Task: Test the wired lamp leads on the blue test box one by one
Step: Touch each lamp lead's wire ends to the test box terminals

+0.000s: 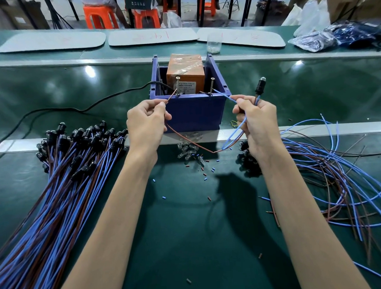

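Green bench (189,231) is carrying the blue test box (192,111), where the left hand (146,122) fingers are pinching the brown lead (171,97) toward one screw (178,86) and the right hand (257,119) fingers are pinching the blue lead (223,95) toward the other. A tip slipping off risks failing a good lamp (260,85).
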